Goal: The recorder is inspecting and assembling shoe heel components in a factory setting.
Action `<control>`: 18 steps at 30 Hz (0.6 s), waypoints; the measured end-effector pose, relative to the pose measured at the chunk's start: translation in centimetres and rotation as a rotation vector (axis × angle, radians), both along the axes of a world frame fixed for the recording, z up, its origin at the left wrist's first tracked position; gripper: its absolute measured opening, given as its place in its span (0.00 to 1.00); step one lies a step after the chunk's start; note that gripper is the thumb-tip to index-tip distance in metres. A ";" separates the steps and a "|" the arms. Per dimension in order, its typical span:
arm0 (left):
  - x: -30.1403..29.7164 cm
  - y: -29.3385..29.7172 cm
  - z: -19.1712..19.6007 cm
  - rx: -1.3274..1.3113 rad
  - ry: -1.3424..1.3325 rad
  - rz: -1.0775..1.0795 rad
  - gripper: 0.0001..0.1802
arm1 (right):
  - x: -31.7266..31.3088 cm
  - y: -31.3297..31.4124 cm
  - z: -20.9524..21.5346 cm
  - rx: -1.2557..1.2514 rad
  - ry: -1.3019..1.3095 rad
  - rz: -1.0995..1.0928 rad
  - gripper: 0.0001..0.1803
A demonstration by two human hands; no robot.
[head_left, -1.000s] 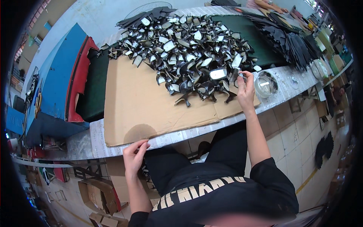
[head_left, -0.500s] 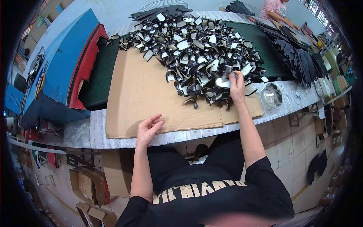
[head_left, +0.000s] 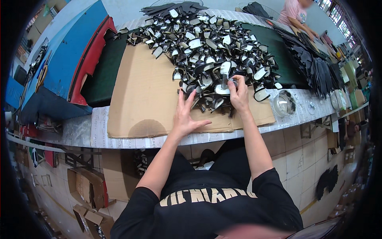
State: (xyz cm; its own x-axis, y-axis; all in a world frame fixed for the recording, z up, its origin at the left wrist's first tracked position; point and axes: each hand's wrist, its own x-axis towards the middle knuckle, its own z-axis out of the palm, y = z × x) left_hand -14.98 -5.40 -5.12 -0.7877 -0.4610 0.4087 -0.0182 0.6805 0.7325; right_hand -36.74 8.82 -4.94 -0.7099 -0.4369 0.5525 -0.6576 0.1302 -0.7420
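A large heap of glossy black shoe heels [head_left: 199,44] with white or cream faces lies across the cardboard sheet [head_left: 139,87]. My right hand [head_left: 239,95] is at the heap's near edge, its fingers pinched on a short grey tool [head_left: 225,81], blurred, whose exact kind I cannot make out. Just beneath the tool is a heel with a white face [head_left: 221,89]. My left hand [head_left: 186,116] is open over the cardboard, thumb and fingers spread wide, with its fingertips at the heap's near left edge. It holds nothing.
A round clear bowl [head_left: 284,102] stands right of the cardboard. Black cut pieces [head_left: 304,61] are stacked at the right, near a person in pink [head_left: 293,16]. On the left rises a blue machine [head_left: 65,51] with a red curtain. Boxes [head_left: 87,187] stand on the floor.
My left hand has moved right and forward to the heap, its fingers spreading. My right hand has shifted left with the grey tool. The view has shifted slightly.
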 end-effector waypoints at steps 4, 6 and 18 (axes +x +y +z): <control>0.1 0.3 -0.4 0.064 0.092 0.098 0.64 | 2.3 -1.5 0.3 0.038 -0.009 0.017 0.17; 0.2 0.5 -0.4 0.026 0.100 0.165 0.62 | 3.1 -2.4 0.3 0.004 0.044 0.026 0.17; 1.1 0.4 -0.9 -0.077 0.229 0.384 0.51 | 7.8 -6.0 0.5 -0.076 0.248 -0.003 0.14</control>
State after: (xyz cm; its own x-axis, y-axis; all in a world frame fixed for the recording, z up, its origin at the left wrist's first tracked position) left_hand -13.84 -4.97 -6.04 -0.4507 -0.6638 0.5969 -0.1235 0.7086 0.6947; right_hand -28.90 2.78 -4.40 -0.5500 -0.3851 0.7410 -0.8203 0.0825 -0.5660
